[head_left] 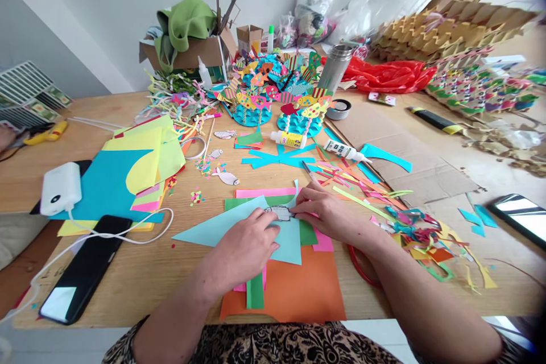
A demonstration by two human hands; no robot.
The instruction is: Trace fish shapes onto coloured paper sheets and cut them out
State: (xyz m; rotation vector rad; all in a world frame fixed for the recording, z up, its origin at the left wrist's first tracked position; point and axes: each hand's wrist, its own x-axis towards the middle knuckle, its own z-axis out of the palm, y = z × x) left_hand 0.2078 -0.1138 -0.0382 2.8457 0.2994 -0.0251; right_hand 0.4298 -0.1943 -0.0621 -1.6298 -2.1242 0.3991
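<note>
My left hand [247, 244] rests on a sheet of light blue paper [290, 250], its fingers curled and pressing down at the left end of a small white paper fish cutout [279, 213] with dark outlines. At the cutout's right end, my right hand [326, 213] has its fingers closed in a pinch. A slim pen [307, 172] sticks up from behind these fingers; its lower part is hidden. Beneath the blue sheet lie pink paper [256, 193], green paper [255, 293] and a large orange sheet [298, 293].
Red-handled scissors [360, 267] lie partly under my right forearm. Paper scraps [426, 233] spread to the right. Glue bottles [290, 139], fish decorations [302, 114] and a steel flask [336, 68] stand farther back. A phone [85, 273] and power bank [61, 187] lie left, beside another person's arm [25, 261].
</note>
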